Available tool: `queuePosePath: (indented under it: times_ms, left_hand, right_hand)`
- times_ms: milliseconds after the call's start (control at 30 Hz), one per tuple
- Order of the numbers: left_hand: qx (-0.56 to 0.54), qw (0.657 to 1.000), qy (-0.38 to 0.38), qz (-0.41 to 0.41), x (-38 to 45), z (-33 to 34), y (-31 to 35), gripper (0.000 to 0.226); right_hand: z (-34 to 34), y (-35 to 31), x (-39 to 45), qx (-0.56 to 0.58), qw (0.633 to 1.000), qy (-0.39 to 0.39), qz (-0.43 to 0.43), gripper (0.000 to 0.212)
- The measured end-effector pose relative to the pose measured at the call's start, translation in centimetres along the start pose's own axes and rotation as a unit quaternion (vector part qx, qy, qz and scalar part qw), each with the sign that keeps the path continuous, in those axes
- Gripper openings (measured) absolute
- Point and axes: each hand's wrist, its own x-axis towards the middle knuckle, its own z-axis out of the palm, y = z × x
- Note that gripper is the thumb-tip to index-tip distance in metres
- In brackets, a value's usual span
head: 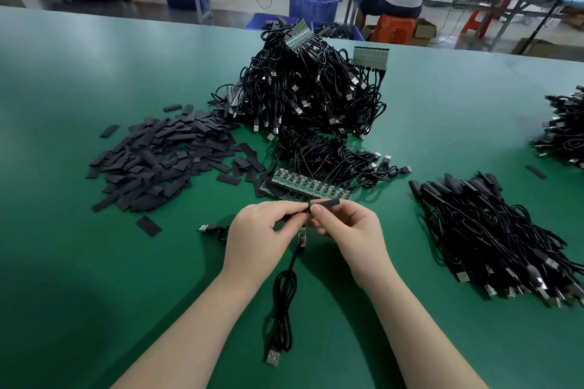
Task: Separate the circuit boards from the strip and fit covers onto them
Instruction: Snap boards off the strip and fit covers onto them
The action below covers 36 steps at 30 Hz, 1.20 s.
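**Both hands on one cover, loose board just under them**

Left hand (257, 230) and right hand (344, 227) meet above the green table (79, 278), fingers curled, both pinching a black cover (325, 203) at its near end. Cover sticks out to the right past the right thumb. A single circuit board (302, 235) sits between the palms with its black cable (284, 303) trailing toward the camera to a USB plug (273, 358). Looks like the left hand pins the board's top, but fingers hide the contact.

Board strip (308, 188) lies flat just beyond the hands, cables still attached. Pile of flat covers (164, 155) to the left. Big tangled heap of cabled strips (309, 85) behind. Stack of covered cables (493, 230) on the right. Second plug (207, 228) lies beside the left hand
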Motion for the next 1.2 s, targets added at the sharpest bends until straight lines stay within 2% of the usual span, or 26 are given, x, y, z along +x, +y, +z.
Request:
queuePosePath:
  times_ms: [167, 400, 533, 600, 867, 967, 1100, 1200]
  left_hand:
    - [0.008, 1.0, 0.014, 0.016, -0.2, -0.1, 0.4, 0.016]
    - [-0.016, 0.999, -0.013, -0.051, -0.1, -0.2, 0.4, 0.031]
    - [-0.003, 0.999, 0.0, -0.032, -0.1, 0.0, 0.4, 0.022]
    - [0.0, 0.999, 0.005, -0.033, -0.1, -0.1, 0.4, 0.023]
    - [0.005, 0.999, 0.009, -0.035, 0.0, -0.2, 0.3, 0.02]
    - [0.044, 0.999, -0.004, -0.008, 0.1, -0.6, 0.0, 0.02]
    - [0.032, 0.999, -0.004, -0.011, 0.1, -0.3, 0.3, 0.02]
    - [0.063, 0.998, -0.016, 0.022, -0.1, 0.1, 0.5, 0.02]
  right_hand:
    - [0.1, 0.0, -0.1, 0.004, 1.0, -0.007, -0.004, 0.011]
    - [0.4, 0.4, -0.1, -0.029, 1.0, 0.0, -0.009, 0.012]
    - [0.8, 0.8, -0.3, -0.082, 0.992, 0.065, -0.072, 0.049]
    - [1.0, 0.8, -0.4, -0.096, 0.989, 0.069, -0.086, 0.054]
    - [0.6, 1.1, -0.2, -0.121, 0.992, 0.031, -0.034, 0.045]
    - [0.4, 1.0, -0.1, -0.132, 0.991, 0.017, -0.021, 0.043]
    - [0.3, 1.1, 0.1, -0.12, 0.991, 0.049, -0.026, 0.041]
    - [0.5, 1.0, 0.2, -0.072, 0.995, 0.071, -0.013, 0.033]
